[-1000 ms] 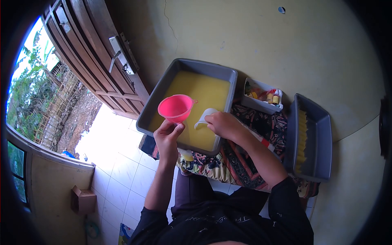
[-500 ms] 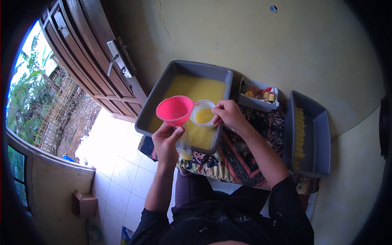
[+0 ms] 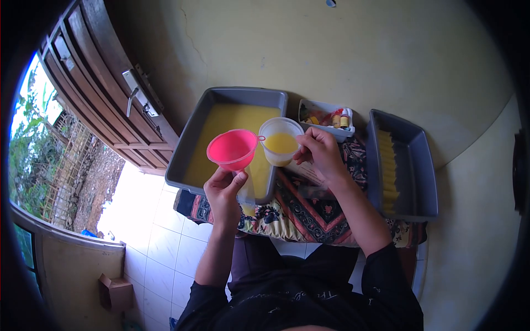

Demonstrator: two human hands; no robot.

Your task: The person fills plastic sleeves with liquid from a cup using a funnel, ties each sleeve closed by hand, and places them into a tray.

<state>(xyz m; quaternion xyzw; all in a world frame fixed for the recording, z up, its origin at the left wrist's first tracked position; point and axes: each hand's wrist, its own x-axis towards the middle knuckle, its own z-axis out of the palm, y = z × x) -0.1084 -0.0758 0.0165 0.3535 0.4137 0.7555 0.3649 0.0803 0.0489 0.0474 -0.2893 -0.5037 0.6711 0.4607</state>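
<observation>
My left hand (image 3: 225, 193) is closed round the neck of a pink funnel (image 3: 233, 149). Below the funnel hangs a clear plastic bag (image 3: 248, 193) with a little yellow liquid at its bottom. In my right hand (image 3: 320, 154) is a clear plastic cup (image 3: 281, 140), pinched at its rim and partly filled with yellow liquid. The cup is just right of the funnel, its rim beside the funnel's small loop. Both are above the near right part of a grey tray (image 3: 190, 116) that holds yellow liquid.
A small white box (image 3: 326, 117) with little bottles stands behind. At the right, a second grey tray (image 3: 408, 165) holds a row of yellow packets (image 3: 387, 171). A patterned cloth (image 3: 314, 212) lies underneath. An open wooden door (image 3: 118, 94) is at the left.
The cup has been lifted from low over the tray to beside the funnel. My left hand still holds the funnel and bag. The camera view has shifted a little to the right.
</observation>
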